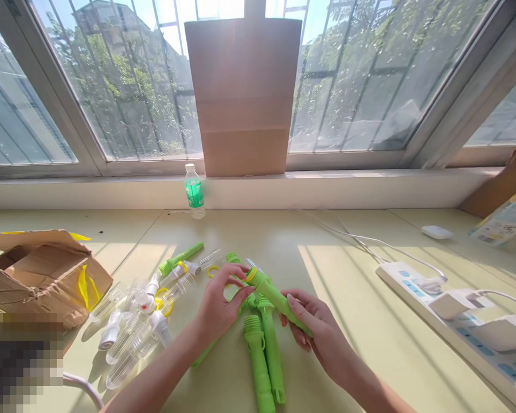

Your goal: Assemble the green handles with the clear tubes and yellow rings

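Observation:
My right hand point(313, 321) is wrapped round a green plastic tube point(279, 299), which tilts up to the left with its threaded end away from me. At that end sits a yellow ring point(251, 275), pinched between the thumb and fingers of my left hand point(219, 301); whether it is fully around the thread I cannot tell. Below my hands lie several more green tubes, two of them side by side, the nearer being a threaded tube point(258, 361). Left of my left hand are scattered clear plastic tubes point(126, 341) with white collars, and loose yellow rings point(165, 304).
An open cardboard box point(47, 281) stands at the left. A bottle with a green label point(194, 192) is near the windowsill, beside a cardboard sheet point(245, 97) leaning on the window. At the right lies a power strip point(413, 287) with plugged-in chargers and white cables point(370, 241).

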### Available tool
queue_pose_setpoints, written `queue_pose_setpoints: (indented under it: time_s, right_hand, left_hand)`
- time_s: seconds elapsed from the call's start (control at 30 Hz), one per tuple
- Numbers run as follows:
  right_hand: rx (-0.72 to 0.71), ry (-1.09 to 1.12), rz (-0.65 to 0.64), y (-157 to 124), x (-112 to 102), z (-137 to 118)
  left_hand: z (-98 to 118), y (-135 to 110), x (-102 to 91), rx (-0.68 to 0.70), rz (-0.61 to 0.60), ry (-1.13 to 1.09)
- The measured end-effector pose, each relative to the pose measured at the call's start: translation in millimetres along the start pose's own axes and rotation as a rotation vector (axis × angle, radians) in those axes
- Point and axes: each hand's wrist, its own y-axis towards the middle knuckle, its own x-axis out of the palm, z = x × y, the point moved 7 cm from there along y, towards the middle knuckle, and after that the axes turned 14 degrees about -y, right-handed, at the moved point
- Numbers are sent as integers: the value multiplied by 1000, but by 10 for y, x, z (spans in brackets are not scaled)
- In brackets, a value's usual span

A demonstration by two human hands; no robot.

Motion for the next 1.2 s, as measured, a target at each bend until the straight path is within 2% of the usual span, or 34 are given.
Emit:
queue_pose_setpoints:
  time_s: [0.13, 0.33, 0.63, 0.93, 1.2]
  right_hand:
    - [-11, -78, -8, 1, 18, -20]
    - [20, -233, 49, 6, -10, 17]
    - [47, -119, -2, -5, 39, 23]
    - [-69, -154, -3, -28, 14, -99]
    - [-47, -121, -23, -22, 37, -88]
  left_hand:
    - [-3, -7, 5, -7, 0, 0]
    - [14, 2, 8, -21, 4, 21]
    - [-5, -6, 8, -42, 20, 18]
    - [47, -15, 30, 0, -15, -22]
    - [35, -28, 24, 22, 16, 27]
